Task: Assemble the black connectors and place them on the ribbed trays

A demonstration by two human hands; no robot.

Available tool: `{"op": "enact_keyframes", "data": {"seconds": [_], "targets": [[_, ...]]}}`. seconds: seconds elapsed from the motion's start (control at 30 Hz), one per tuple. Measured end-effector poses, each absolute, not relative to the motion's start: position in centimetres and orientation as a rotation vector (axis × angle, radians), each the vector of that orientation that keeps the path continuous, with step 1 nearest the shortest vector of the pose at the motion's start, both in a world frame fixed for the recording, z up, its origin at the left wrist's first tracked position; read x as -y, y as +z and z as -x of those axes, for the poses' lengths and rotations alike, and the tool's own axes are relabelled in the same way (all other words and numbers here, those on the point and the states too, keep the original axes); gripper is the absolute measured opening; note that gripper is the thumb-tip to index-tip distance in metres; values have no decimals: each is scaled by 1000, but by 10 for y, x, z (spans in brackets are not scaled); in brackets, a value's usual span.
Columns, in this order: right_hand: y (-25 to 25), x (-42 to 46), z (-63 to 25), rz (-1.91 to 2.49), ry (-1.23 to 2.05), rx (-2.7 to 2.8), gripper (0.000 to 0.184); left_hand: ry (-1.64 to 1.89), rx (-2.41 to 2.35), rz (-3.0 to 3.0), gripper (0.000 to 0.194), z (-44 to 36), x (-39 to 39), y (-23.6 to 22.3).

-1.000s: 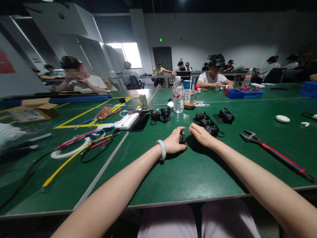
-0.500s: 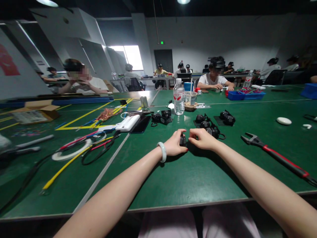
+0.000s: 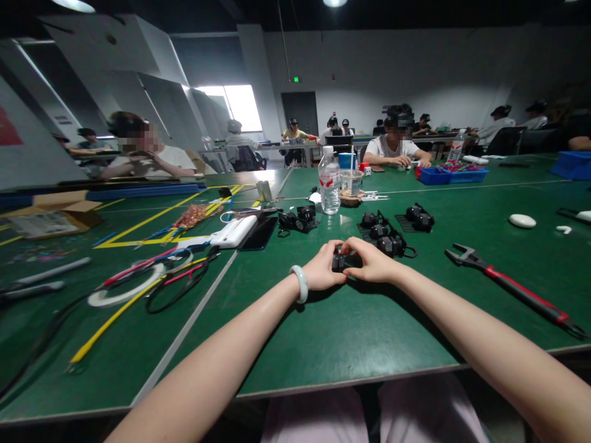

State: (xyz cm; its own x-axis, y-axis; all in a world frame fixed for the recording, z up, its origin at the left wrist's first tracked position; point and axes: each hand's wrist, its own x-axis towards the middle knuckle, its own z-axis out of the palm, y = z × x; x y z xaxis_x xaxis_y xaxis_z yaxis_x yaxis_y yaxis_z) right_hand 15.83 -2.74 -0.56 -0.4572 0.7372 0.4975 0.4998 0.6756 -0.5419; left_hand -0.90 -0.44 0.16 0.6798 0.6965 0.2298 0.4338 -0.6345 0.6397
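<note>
My left hand [image 3: 322, 267], with a pale bangle [image 3: 300, 284] at its wrist, grips a small black blocky part [image 3: 338, 261] just above the green table. From the other side my right hand [image 3: 369, 261] meets it, thumb and index finger curved in against the part. Fingers cover much of this piece, so its exact kind does not show. Just beyond my right hand lie several black ribbed parts [image 3: 379, 230] with a loop. Another black cluster [image 3: 299, 218] sits farther left.
A water bottle [image 3: 329, 181] and a cup [image 3: 351, 183] stand ahead. An adjustable wrench [image 3: 517, 289] lies to the right, near a white oval object [image 3: 522, 221]. Cables [image 3: 117, 317], a white power strip [image 3: 235, 232] and a cardboard box [image 3: 55, 215] are left. People sit across the table.
My right hand has moved left and its fingertips now meet the black part in my left hand; before, a gap lay between them. The view has shifted slightly.
</note>
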Motion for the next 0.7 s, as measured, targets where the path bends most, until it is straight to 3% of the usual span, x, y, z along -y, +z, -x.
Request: {"op": "enact_keyframes", "data": {"seconds": [0.7], "targets": [[-5, 29, -156, 947, 347, 2097, 20, 645, -847, -2349, 61, 9, 5, 1]]}}
